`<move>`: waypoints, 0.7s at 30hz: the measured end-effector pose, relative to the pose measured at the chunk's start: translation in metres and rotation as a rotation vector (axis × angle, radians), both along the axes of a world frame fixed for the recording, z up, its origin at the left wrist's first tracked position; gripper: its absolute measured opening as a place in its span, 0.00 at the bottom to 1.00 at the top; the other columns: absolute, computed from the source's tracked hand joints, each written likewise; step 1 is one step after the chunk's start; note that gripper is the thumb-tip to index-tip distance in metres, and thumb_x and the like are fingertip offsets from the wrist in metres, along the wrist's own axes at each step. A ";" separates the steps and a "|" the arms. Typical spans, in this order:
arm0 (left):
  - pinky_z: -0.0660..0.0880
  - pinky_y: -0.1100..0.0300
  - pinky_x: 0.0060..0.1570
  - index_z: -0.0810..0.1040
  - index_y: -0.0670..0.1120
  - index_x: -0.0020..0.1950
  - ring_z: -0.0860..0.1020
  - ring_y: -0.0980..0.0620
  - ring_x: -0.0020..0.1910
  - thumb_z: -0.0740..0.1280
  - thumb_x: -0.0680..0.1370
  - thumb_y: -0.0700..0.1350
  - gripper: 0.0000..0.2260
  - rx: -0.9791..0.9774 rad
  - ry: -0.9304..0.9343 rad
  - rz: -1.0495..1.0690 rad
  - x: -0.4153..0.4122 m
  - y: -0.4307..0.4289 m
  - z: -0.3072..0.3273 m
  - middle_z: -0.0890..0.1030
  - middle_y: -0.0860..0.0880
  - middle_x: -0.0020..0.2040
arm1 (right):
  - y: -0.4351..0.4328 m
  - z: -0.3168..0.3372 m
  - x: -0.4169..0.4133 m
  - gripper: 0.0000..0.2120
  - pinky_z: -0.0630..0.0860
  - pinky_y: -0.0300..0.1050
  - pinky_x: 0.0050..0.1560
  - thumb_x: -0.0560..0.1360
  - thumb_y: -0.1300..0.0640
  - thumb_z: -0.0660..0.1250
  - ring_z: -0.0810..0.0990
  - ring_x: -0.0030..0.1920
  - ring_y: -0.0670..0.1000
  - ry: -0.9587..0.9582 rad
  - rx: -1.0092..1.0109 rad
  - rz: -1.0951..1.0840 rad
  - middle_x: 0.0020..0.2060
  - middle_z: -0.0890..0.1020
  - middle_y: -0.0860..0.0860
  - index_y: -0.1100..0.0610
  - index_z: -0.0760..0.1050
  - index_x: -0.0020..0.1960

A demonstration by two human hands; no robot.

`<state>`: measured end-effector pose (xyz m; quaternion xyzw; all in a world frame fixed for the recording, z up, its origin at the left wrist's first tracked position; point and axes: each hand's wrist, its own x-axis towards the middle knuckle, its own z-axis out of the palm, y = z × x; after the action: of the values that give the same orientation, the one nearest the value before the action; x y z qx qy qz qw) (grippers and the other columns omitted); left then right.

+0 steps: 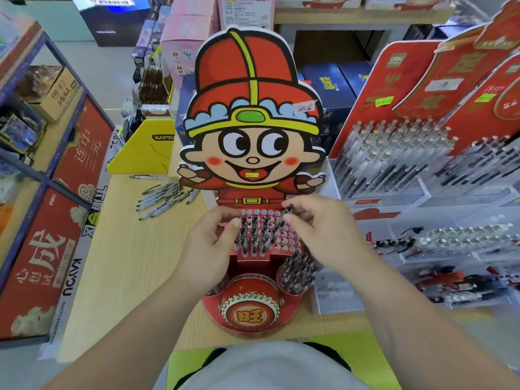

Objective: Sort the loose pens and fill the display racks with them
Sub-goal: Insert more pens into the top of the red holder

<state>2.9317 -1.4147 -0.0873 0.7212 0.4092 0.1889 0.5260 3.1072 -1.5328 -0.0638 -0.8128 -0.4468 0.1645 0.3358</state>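
Pen (284, 219) in right hand (319, 230), steeply tilted rightward

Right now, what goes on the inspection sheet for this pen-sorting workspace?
Surface: pale wooden tabletop.
Job's things: cartoon-figure pen rack, standing pens in some holes, many holes empty; loose pens lying left of it.
Clutter: yellow KAYOU box behind the loose pens.
Hands: right hand pinches a dark pen over the holes; left hand at the standing pens, grip unclear.
Cables: nothing seen.
Surroundings: clear pen displays right, red cartons left.
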 end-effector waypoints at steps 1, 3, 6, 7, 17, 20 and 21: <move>0.70 0.71 0.36 0.77 0.59 0.51 0.75 0.63 0.36 0.63 0.84 0.47 0.07 -0.001 0.001 -0.007 0.000 0.000 0.000 0.80 0.63 0.39 | 0.000 -0.001 0.000 0.11 0.73 0.28 0.48 0.78 0.56 0.71 0.78 0.41 0.35 0.002 -0.005 0.009 0.40 0.78 0.35 0.51 0.83 0.60; 0.70 0.72 0.36 0.77 0.59 0.51 0.74 0.64 0.36 0.63 0.84 0.47 0.07 0.001 0.001 -0.017 -0.001 0.000 0.001 0.79 0.63 0.38 | 0.001 -0.003 -0.002 0.12 0.75 0.33 0.49 0.78 0.55 0.71 0.78 0.41 0.38 -0.012 -0.020 0.035 0.41 0.80 0.39 0.51 0.83 0.60; 0.70 0.70 0.37 0.77 0.59 0.52 0.74 0.61 0.36 0.63 0.84 0.48 0.06 0.002 0.003 -0.022 -0.002 0.001 -0.001 0.80 0.54 0.40 | 0.004 -0.008 -0.006 0.13 0.72 0.34 0.51 0.78 0.53 0.70 0.77 0.45 0.39 -0.059 -0.074 0.085 0.48 0.85 0.46 0.51 0.82 0.63; 0.71 0.68 0.38 0.77 0.59 0.53 0.75 0.58 0.37 0.63 0.84 0.48 0.06 -0.003 0.007 -0.023 -0.003 0.002 -0.002 0.80 0.51 0.41 | 0.004 -0.010 -0.007 0.14 0.72 0.34 0.51 0.78 0.53 0.70 0.76 0.45 0.39 -0.068 -0.085 0.090 0.50 0.85 0.47 0.51 0.82 0.63; 0.69 0.70 0.40 0.76 0.62 0.52 0.76 0.66 0.41 0.63 0.84 0.48 0.07 -0.037 0.017 -0.027 -0.002 0.001 -0.001 0.80 0.59 0.44 | 0.017 -0.005 0.003 0.12 0.73 0.38 0.47 0.78 0.51 0.70 0.82 0.48 0.46 -0.142 -0.200 0.187 0.49 0.86 0.46 0.49 0.83 0.61; 0.69 0.74 0.38 0.76 0.61 0.53 0.76 0.66 0.41 0.63 0.84 0.48 0.07 -0.033 0.019 -0.031 -0.002 0.002 0.000 0.80 0.58 0.44 | 0.019 -0.002 0.007 0.13 0.76 0.40 0.49 0.78 0.50 0.70 0.82 0.50 0.47 -0.163 -0.231 0.231 0.52 0.86 0.47 0.49 0.82 0.62; 0.69 0.74 0.38 0.76 0.61 0.53 0.76 0.66 0.41 0.63 0.84 0.48 0.07 -0.030 0.020 -0.031 -0.003 0.002 -0.001 0.80 0.58 0.44 | 0.020 -0.002 0.007 0.14 0.76 0.40 0.50 0.78 0.50 0.70 0.82 0.50 0.47 -0.164 -0.240 0.244 0.52 0.86 0.47 0.48 0.82 0.62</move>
<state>2.9291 -1.4129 -0.0878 0.7214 0.4061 0.1672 0.5355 3.1146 -1.5131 -0.0655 -0.7975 -0.5450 0.1891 0.1766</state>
